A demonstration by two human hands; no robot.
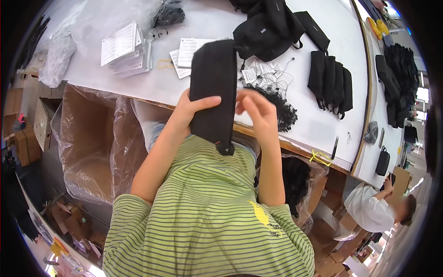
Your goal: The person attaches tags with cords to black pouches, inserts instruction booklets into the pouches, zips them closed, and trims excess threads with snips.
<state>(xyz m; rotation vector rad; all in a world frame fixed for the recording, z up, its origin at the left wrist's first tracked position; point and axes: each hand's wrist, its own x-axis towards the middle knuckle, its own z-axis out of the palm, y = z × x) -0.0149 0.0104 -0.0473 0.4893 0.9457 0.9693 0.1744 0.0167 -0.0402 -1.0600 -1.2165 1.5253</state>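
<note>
left hand (192, 110) grips a long black fabric pouch (212, 74) at the white counter (318, 131)'s near edge; right hand (260, 110) curls beside the pouch's right edge, grip unclear.

Close, wide head view, steeply downward

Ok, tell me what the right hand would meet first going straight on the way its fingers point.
The right hand would probably meet the black pouch in the left hand, though depth there is unclear.
</note>
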